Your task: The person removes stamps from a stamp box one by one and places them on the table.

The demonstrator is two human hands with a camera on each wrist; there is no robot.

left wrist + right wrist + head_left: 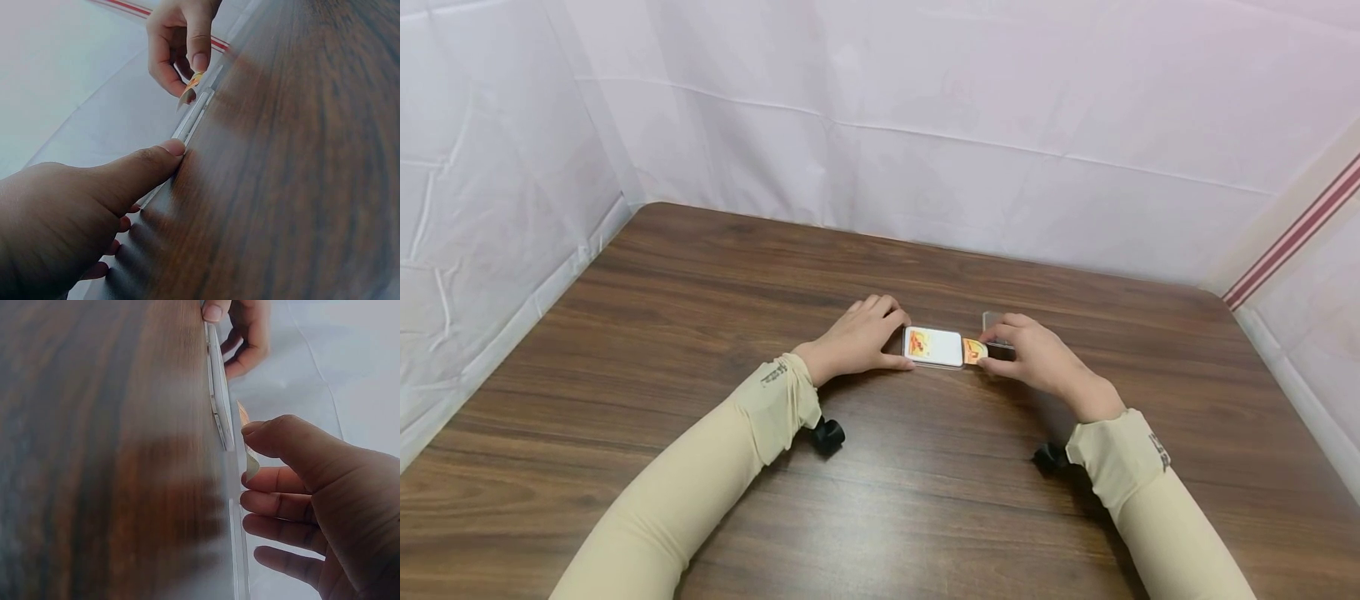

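Observation:
A flat white case [934,347] with an orange picture on top lies on the brown wooden table [700,317]. My left hand [901,339] grips its left end, thumb on the near edge and fingers on the far edge; the thumb [147,167] presses the case's rim [195,114]. My right hand [985,350] pinches a small orange card [974,351] that sticks out of the case's right end. In the right wrist view the card [245,428] stands between thumb and fingers, just off the case [219,394]. A dark piece under the right fingers is mostly hidden.
A clear grey flat piece [992,320] lies on the table just behind my right hand. White sheeting walls in the table at the back and both sides; a red-striped band [1292,237] runs at the right. Black wrist cameras [827,435] hang under both sleeves.

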